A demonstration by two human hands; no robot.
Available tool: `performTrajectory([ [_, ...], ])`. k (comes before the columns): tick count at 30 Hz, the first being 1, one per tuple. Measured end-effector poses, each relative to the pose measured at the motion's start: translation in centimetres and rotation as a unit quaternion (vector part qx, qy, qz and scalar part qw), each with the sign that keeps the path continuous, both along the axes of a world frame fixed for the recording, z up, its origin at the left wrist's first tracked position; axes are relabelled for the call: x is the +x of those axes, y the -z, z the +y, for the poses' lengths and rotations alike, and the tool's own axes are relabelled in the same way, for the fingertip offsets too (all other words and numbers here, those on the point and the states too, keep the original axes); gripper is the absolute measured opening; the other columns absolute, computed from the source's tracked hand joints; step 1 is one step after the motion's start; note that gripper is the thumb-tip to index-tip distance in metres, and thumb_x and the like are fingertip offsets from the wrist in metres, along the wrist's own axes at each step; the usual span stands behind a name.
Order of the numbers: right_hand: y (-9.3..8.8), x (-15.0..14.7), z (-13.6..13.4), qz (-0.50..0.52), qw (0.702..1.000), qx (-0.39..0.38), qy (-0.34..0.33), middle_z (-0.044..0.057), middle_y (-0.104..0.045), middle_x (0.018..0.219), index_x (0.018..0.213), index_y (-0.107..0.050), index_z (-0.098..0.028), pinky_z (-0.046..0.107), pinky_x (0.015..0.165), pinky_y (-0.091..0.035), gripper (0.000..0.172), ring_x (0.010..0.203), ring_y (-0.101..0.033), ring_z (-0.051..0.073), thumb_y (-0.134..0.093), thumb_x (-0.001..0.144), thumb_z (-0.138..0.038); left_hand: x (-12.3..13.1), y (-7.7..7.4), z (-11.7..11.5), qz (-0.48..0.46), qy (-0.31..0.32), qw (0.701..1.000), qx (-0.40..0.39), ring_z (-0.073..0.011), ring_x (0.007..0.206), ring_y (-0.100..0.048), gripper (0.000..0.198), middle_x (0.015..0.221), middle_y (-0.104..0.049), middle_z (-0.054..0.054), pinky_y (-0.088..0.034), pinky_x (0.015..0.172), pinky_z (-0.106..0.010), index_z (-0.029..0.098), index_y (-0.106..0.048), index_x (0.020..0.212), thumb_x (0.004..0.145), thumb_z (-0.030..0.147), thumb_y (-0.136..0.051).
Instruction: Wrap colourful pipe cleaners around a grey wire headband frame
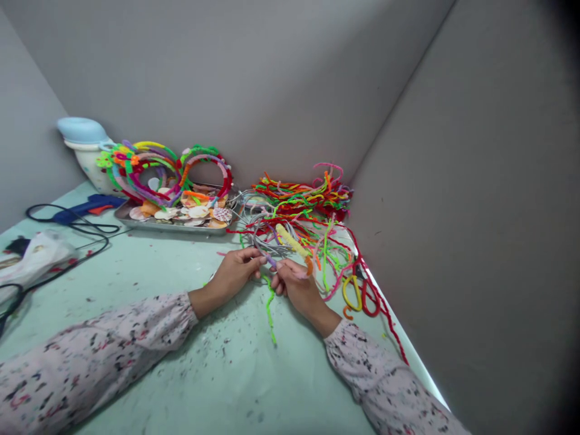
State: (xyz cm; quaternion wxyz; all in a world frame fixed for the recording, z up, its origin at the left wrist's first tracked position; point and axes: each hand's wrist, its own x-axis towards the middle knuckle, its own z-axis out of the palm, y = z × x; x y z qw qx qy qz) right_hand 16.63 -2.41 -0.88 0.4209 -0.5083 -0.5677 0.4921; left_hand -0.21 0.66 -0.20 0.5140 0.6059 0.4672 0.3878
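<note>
Purple fuzzy strip [270, 261]: lying mid-scene, just above the surface [181, 393], its short exposed stretch spanning the gap between my two hands. My left hand [238, 273] is pinching its left end, thumb against fingers; my right hand [294, 287] is gripping the right end, probably so that one side is staying steady while the other is turning or pressing. Both forearms are reaching in from the near corners, wrists converging, fingers curling inward.

A yellow fuzzy length [291, 240] is curving toward orange beside my right hand; whether it is joining the purple, I cannot tell. A green stem [270, 314] is trailing near, below my fingers.

Farther off, loose coloured stems [303, 196] are lying heaped, presumably for easy picking. Scissors [352, 293] are resting to the right, handles facing near. Far left, wrapped bands [151, 172] are standing over a shell-filled tray [172, 228].
</note>
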Motion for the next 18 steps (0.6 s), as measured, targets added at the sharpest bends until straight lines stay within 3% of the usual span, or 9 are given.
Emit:
performTrajectory([
  [9, 0.02, 0.03, -0.78, -0.059, 0.996, 0.072, 0.009, -0.001, -0.062, 0.063, 0.075, -0.061, -0.020, 0.024, 0.055, -0.039, 0.032, 0.055, -0.053, 0.012, -0.044, 0.092, -0.042, 0.27, -0.49, -0.39, -0.023, 0.001, 1.000, 0.013, -0.0106, 0.051, -0.048, 0.022, 0.055, -0.054, 0.004, -0.035, 0.052, -0.022, 0.016, -0.057, 0.074, 0.078, 0.038, -0.059],
  [18, -0.01, 0.35, -0.85, -0.106, 0.985, 0.138, -0.020, -0.001, -0.060, 0.065, 0.073, -0.058, -0.022, 0.025, 0.060, -0.039, 0.019, 0.060, -0.055, 0.015, -0.047, 0.088, -0.027, 0.32, -0.89, -0.72, 0.019, -0.029, 0.999, 0.030, -0.0113, 0.048, -0.047, 0.019, 0.052, -0.055, 0.003, -0.035, 0.050, -0.023, 0.016, -0.057, 0.068, 0.077, 0.033, -0.056],
])
